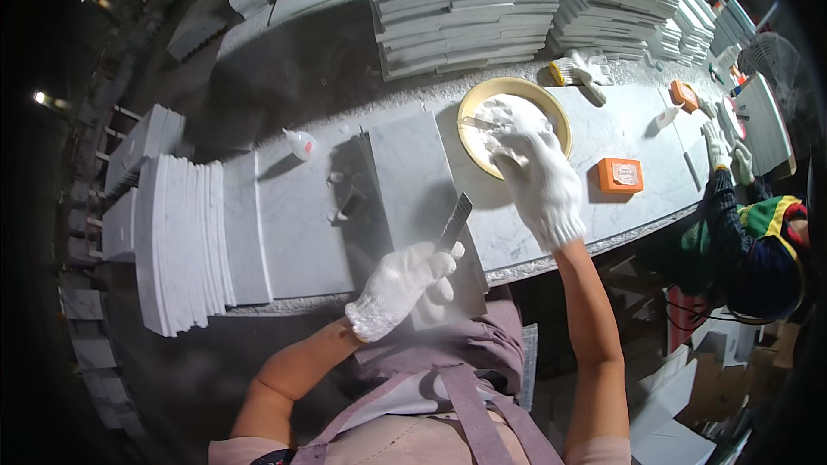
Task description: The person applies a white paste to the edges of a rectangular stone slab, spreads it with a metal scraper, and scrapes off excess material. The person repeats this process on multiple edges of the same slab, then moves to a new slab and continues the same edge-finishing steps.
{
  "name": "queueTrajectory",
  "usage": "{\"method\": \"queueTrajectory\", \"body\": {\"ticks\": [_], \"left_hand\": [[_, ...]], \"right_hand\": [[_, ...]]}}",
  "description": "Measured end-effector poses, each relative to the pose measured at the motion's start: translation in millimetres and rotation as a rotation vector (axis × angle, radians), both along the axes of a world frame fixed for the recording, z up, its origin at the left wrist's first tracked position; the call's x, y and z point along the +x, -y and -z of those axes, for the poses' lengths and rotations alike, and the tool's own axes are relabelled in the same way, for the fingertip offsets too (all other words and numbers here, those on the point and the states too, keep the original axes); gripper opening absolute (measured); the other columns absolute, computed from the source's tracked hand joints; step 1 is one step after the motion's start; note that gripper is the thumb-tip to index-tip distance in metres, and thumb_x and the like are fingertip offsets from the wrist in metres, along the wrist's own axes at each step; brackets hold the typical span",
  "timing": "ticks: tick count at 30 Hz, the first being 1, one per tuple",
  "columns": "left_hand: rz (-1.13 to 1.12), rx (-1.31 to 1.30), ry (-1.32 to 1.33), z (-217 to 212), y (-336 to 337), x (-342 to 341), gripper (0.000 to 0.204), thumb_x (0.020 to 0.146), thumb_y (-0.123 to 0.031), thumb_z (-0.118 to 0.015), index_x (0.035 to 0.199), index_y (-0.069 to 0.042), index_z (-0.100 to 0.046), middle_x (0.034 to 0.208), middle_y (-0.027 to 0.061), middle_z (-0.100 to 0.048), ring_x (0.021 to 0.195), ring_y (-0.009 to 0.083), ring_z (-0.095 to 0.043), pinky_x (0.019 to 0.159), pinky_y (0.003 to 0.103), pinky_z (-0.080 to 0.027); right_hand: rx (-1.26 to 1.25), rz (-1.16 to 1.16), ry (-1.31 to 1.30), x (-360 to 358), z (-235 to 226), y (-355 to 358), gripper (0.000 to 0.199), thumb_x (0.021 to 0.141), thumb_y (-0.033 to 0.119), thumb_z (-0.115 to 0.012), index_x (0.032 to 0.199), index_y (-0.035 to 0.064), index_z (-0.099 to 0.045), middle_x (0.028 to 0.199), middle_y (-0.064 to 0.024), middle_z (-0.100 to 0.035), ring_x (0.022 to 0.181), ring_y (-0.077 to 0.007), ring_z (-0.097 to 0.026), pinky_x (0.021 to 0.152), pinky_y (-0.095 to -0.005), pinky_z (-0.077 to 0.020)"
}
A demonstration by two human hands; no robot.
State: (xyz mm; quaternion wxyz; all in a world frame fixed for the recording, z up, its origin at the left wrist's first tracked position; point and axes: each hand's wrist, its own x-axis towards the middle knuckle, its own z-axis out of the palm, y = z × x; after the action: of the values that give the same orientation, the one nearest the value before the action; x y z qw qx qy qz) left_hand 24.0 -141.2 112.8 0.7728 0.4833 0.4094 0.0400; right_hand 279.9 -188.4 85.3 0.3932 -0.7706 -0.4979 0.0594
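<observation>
left hand [403, 286]: white knit glove, clenched around a flat metal blade [454, 222]; blade points up and away from the knuckles, over the near edge of the counter [293, 232].
right hand [538, 181]: white knit glove, reaching forward into the yellow bowl [482, 95]; fingers lie on the white paste [504, 116] inside. Grip on anything in there: cannot tell.
yellow bowl: sits on the counter, ahead and to the right of the left hand, under the right fingertips.
grey slab [413, 181]: flat on the counter, between the two hands, just ahead of the blade.
orange block [620, 175]: on the counter, right of the right hand, apart from it.
small squeeze bottle [300, 145]: ahead and left of the left hand, well apart.
stacked tiles [181, 241]: on edge, far left of the left hand.
tile stacks [474, 0]: beyond the bowl, past the right hand.
co-worker [758, 241]: far right, own gloved hands at the counter.
</observation>
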Motion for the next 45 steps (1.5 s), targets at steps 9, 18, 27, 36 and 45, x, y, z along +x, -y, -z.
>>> {"method": "queueTrajectory", "body": {"ticks": [9, 18, 27, 36, 45], "left_hand": [[0.161, 0.003, -0.028, 0, -2, 8, 0.038, 0.108, -0.022, -0.061, 0.136, 0.005, -0.061, 0.078, 0.0043, -0.065, 0.058, 0.0119, -0.063, 0.051, 0.025, -0.051], [0.311, -0.065, -0.135, -4, -17, 14, 0.028, 0.106, -0.019, -0.058, 0.122, 0.003, -0.060, 0.078, 0.0056, -0.064, 0.051, 0.0146, -0.062, 0.047, 0.029, -0.051], [0.325, -0.079, -0.225, -4, -16, 4, 0.036, 0.104, -0.021, -0.062, 0.130, 0.005, -0.061, 0.076, 0.0066, -0.064, 0.050, 0.0139, -0.061, 0.047, 0.027, -0.052], [0.276, -0.042, -0.223, 3, -13, -5, 0.035, 0.102, -0.027, -0.064, 0.121, 0.002, -0.067, 0.077, 0.0046, -0.068, 0.063, 0.0116, -0.065, 0.059, 0.028, -0.053], [0.242, -0.033, -0.246, -1, -7, -5, 0.032, 0.102, -0.025, -0.064, 0.117, 0.003, -0.067, 0.080, 0.0044, -0.068, 0.066, 0.0097, -0.064, 0.061, 0.027, -0.053]], "right_hand": [[-0.225, -0.078, 0.472, 6, 17, -90, 0.029, 0.096, 0.034, -0.070, 0.122, 0.0219, -0.076, 0.108, -0.0129, -0.071, 0.098, -0.0352, -0.072, 0.080, -0.0502, -0.0574], [0.390, 0.030, -0.654, 4, -13, -2, 0.025, 0.102, 0.013, -0.073, 0.125, 0.0033, -0.070, 0.106, -0.0071, -0.075, 0.083, -0.0115, -0.070, 0.072, -0.0248, -0.0567], [0.341, 0.459, -1.064, -102, 40, 94, 0.020, 0.101, 0.005, -0.072, 0.118, 0.0041, -0.062, 0.099, -0.0083, -0.071, 0.081, -0.0148, -0.072, 0.069, -0.0292, -0.0622], [-0.131, 0.060, -0.617, -89, 31, 99, 0.038, 0.100, -0.001, -0.069, 0.137, 0.0056, -0.062, 0.104, -0.0092, -0.073, 0.079, -0.0120, -0.071, 0.070, -0.0264, -0.0572], [-0.308, -0.203, -0.264, -91, 1, 90, 0.041, 0.099, 0.003, -0.066, 0.139, 0.0100, -0.068, 0.098, -0.0131, -0.075, 0.087, -0.0299, -0.075, 0.077, -0.0357, -0.0584]]}}
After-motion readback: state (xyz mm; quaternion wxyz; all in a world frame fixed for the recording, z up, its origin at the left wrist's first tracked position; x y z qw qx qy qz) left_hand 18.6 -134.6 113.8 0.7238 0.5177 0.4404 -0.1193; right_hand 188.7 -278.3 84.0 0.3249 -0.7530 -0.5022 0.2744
